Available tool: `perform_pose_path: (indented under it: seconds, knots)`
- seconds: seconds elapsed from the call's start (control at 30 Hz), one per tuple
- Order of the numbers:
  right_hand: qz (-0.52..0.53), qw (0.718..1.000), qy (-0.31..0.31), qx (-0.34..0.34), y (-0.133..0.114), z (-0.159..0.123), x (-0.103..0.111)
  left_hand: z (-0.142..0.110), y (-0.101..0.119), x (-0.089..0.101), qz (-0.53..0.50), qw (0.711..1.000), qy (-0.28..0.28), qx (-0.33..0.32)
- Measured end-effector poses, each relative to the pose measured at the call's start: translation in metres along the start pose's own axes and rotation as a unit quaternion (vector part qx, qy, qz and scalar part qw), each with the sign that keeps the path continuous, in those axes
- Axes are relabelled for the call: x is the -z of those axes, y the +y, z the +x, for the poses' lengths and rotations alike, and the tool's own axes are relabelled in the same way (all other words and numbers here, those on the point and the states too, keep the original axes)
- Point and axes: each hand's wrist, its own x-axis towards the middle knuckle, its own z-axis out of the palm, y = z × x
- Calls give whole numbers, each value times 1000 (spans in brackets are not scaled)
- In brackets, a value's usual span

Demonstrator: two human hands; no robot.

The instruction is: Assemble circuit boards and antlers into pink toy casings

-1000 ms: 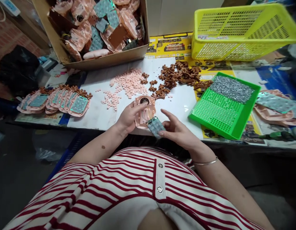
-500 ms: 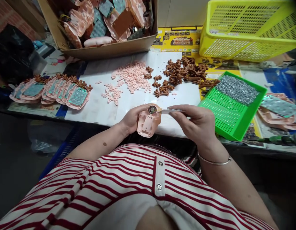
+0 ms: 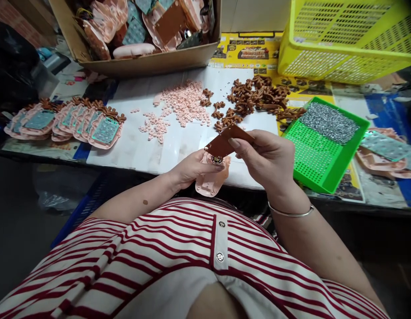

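Observation:
My left hand (image 3: pixel 190 170) is closed on a pink plastic shell (image 3: pixel 212 180) with a small round speaker at its top, held just off the table's near edge. My right hand (image 3: pixel 270 159) pinches a brown circuit board (image 3: pixel 227 140), tilted, brown side up, right above the shell. A silver bangle circles my right wrist. On the white sheet beyond lie a heap of small pink discs (image 3: pixel 182 104) and a pile of brown antler-shaped pieces (image 3: pixel 255 97).
A cardboard box (image 3: pixel 148 66) of pink shells and boards stands at the back left. A row of finished pink units (image 3: pixel 75 122) lies at the left. A green tray (image 3: pixel 320 146) with screws sits right, a yellow basket (image 3: pixel 351 42) behind it.
My right hand has lifted the circuit board off the shell and flipped it, from keypad side up to brown side up. The shell has moved slightly toward me.

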Motion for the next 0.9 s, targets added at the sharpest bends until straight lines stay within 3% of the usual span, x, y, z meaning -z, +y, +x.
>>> perform_pose_path:
  seconds: [0.13, 0.27, 0.37, 0.5, 0.63, 0.73, 0.9]
  knots:
    - [28, 997, 12, -70, 1, 1, -4, 1, -1, -6, -2, 999, 39, -4]
    - [95, 989, -22, -111, 6, 1, -7, 4, -4, -11, -14, 998, 46, -35]
    - [73, 996, -50, -9, 9, 1, -5, 6, -6, -10, 4, 996, 51, -68]
    - [29, 979, -114, 165, 7, 5, 5, 6, -6, -4, 47, 997, -10, -64]
    - [-11, 963, -179, 202, 2, 10, 16, 7, -4, 1, 40, 997, -38, -50]
    - [-20, 975, -155, 160, 3, 9, 15, 7, -4, -1, 34, 998, -22, -48]
    - [86, 991, -95, -36, 10, 1, -5, 11, -10, -9, -16, 997, 60, -56]
